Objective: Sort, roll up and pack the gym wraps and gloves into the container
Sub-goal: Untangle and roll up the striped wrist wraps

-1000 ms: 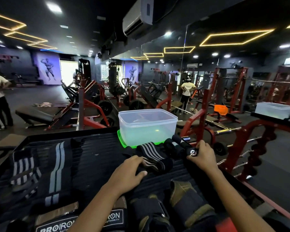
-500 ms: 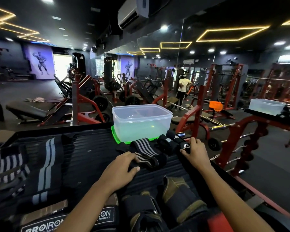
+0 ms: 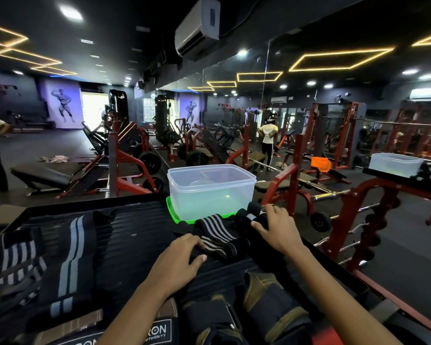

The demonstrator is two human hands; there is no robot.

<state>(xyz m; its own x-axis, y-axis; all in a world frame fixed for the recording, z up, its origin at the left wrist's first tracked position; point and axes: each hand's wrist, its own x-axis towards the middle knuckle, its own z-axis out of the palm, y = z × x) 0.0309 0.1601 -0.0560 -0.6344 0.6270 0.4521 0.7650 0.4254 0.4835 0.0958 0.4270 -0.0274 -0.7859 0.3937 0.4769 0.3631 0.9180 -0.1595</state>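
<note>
Right hand (image 3: 275,229) covers black wrap roll (image 3: 245,217); gloves (image 3: 271,317) cut off at bottom edge.

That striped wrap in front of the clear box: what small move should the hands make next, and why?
Probably start rolling it. The left hand presses flat on the near end of the striped wrap, which lies loose and unrolled, while the right hand grips a dark rolled wrap beside it. The container looks empty, so the rolled one could go in first.
</note>
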